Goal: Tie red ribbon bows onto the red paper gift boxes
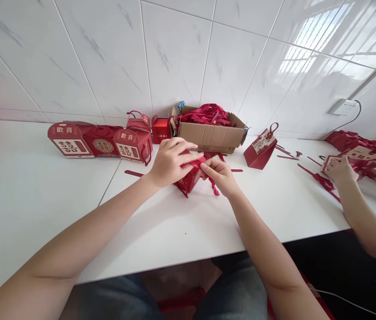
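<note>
Red ribbon [198, 163] is pinched between thumb and finger of the right hand [219, 174], while the left hand [174, 162] reaches over with fingers spread, its thumb hidden, so I cannot tell its grip. Under the 2 hands a red box [193, 179] sits on the white worktop [164, 235], with a cardboard carton [208, 134] just beyond them.

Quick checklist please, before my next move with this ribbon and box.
1. Red ribbon pinched in right hand: ok.
2. Left hand at the red gift box: ok, fingers spread over it.
3. Knot tied: cannot tell, hands block the view.
4. More ribbons to hand: ok, heaped in the cardboard box behind.
5. No loose strips beside the gift box: not ok, a red strip lies to its left.
</note>
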`<control>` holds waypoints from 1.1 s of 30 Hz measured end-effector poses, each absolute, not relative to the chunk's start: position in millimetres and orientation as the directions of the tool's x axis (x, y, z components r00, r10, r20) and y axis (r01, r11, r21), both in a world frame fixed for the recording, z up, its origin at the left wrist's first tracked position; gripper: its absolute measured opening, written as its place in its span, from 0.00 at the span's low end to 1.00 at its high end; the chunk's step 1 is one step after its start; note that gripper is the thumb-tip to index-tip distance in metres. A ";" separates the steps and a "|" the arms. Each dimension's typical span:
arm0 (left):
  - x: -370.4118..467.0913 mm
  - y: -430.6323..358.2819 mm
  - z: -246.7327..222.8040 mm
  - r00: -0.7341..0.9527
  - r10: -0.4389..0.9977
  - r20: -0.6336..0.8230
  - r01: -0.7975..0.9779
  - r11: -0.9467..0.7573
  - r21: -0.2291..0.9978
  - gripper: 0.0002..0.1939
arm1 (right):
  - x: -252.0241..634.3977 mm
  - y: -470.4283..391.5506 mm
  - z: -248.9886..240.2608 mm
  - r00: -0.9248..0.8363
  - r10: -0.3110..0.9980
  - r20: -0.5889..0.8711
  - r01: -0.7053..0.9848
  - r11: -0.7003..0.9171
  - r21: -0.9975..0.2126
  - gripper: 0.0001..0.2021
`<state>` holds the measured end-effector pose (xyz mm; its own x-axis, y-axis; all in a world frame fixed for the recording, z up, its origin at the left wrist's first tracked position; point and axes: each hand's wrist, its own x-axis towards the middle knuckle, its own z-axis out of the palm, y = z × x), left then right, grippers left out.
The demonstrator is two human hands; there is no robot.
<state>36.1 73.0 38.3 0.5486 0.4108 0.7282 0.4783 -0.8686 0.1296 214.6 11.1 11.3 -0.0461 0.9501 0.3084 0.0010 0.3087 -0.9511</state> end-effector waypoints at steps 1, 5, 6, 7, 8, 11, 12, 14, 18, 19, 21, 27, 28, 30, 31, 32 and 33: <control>35.8 74.1 38.1 0.502 0.471 0.725 0.491 -0.846 0.209 0.12 | 215.4 12.6 10.2 -0.013 0.951 0.308 -0.020 0.308 -0.951 0.18; 33.7 82.5 35.2 0.426 0.736 0.526 0.460 -0.677 0.574 0.15 | 220.7 19.6 4.1 0.105 0.953 0.284 -0.089 0.293 -0.952 0.18; 33.2 84.5 34.4 0.437 0.780 0.447 0.451 -0.621 0.641 0.16 | 221.5 20.8 2.7 0.117 0.955 0.272 -0.094 0.283 -0.954 0.19; 32.8 86.0 33.7 0.450 0.806 0.384 0.447 -0.575 0.685 0.17 | 221.9 21.7 1.7 0.123 0.957 0.261 -0.093 0.273 -0.957 0.19; 32.6 86.8 33.3 0.464 0.817 0.342 0.444 -0.548 0.708 0.18 | 221.9 22.3 0.9 0.123 0.959 0.255 -0.089 0.266 -0.960 0.19; 33.2 85.4 33.3 0.508 0.801 0.318 0.428 -0.555 0.714 0.23 | 220.4 22.7 0.1 0.133 0.958 0.253 -0.067 0.264 -0.962 0.19; 33.6 84.2 33.6 0.520 0.791 0.322 0.423 -0.566 0.708 0.23 | 219.8 22.7 0.1 0.143 0.956 0.257 -0.060 0.268 -0.962 0.19; 34.4 81.6 34.0 0.532 0.777 0.336 0.419 -0.587 0.692 0.22 | 219.1 22.7 0.2 0.165 0.951 0.263 -0.045 0.274 -0.961 0.18; 35.2 78.0 34.1 0.556 0.740 0.379 0.422 -0.644 0.638 0.17 | 218.5 22.2 0.3 0.162 0.949 0.269 0.021 0.269 -0.963 0.18; 35.3 77.5 34.0 0.561 0.734 0.382 0.424 -0.651 0.629 0.16 | 218.4 21.8 0.4 0.154 0.951 0.270 0.038 0.267 -0.963 0.18; 35.6 76.6 33.8 0.569 0.729 0.380 0.427 -0.657 0.622 0.15 | 217.9 20.4 0.8 0.146 0.951 0.272 0.065 0.265 -0.962 0.18; 37.0 73.4 33.9 0.607 0.697 0.382 0.409 -0.686 0.601 0.15 | 216.6 17.2 3.2 0.185 0.946 0.266 0.124 0.246 -0.961 0.17; 37.0 72.7 34.0 0.615 0.694 0.376 0.411 -0.688 0.598 0.15 | 216.7 17.1 3.5 0.193 0.945 0.263 0.128 0.242 -0.962 0.16; 37.0 71.0 34.3 0.628 0.691 0.358 0.418 -0.688 0.593 0.15 | 217.1 17.1 3.8 0.190 0.950 0.248 0.138 0.224 -0.965 0.16; 37.0 70.2 34.4 0.632 0.690 0.352 0.423 -0.688 0.590 0.15 | 217.3 17.2 3.7 0.180 0.954 0.239 0.147 0.214 -0.966 0.16; 36.9 69.3 34.6 0.636 0.688 0.349 0.426 -0.691 0.584 0.15 | 217.6 17.3 3.4 0.169 0.956 0.239 0.167 0.211 -0.963 0.15; 36.9 68.5 34.8 0.639 0.686 0.349 0.430 -0.694 0.578 0.14 | 217.9 17.4 3.1 0.167 0.952 0.256 0.202 0.221 -0.954 0.15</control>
<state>36.9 68.5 34.8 0.6391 0.6857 0.3485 0.4297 -0.6941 0.5776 217.9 17.4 3.1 0.1670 0.9522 0.2560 0.2025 0.2210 -0.9540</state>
